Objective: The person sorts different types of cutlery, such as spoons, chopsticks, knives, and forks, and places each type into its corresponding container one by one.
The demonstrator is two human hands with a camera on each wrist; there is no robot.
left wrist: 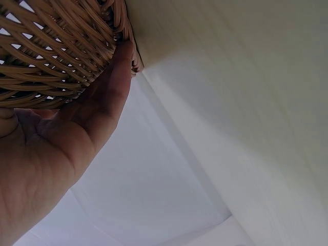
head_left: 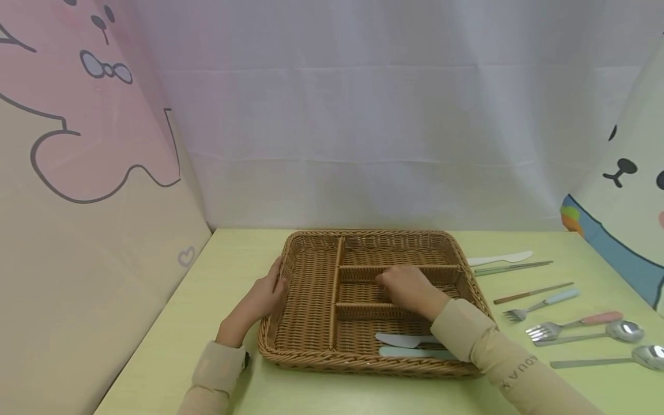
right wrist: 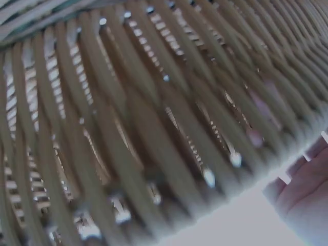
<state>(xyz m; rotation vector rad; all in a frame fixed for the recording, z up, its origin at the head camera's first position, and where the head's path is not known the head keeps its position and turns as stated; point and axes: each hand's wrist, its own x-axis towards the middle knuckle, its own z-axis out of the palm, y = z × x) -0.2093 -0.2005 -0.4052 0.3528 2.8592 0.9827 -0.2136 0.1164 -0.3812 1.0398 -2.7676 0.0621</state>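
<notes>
My left hand (head_left: pixel 266 293) grips the left side of a brown wicker basket (head_left: pixel 307 300). In the left wrist view, its fingers (left wrist: pixel 115 87) lie along the outside of the woven wall, with the thumb by the rim. The right hand (head_left: pixel 410 288) reaches down into the middle right compartment, back of the hand up, near the front divider. Its fingertips are mostly hidden; I cannot tell whether they hold anything. Woven strands fill the right wrist view, with part of the right hand (right wrist: pixel 307 192) at the edge. A white knife (head_left: pixel 399 340) and a pale green handle (head_left: pixel 412 352) lie in the front compartment.
Right of the basket lie a white knife (head_left: pixel 503 259), green chopsticks (head_left: pixel 513 268), brown chopsticks (head_left: pixel 534 293), a blue-handled fork (head_left: pixel 542 304), a pink-handled fork (head_left: pixel 576 325) and two spoons (head_left: pixel 625 331). A pale curtain (head_left: pixel 332 127) hangs behind the yellow-green table (head_left: pixel 233 253).
</notes>
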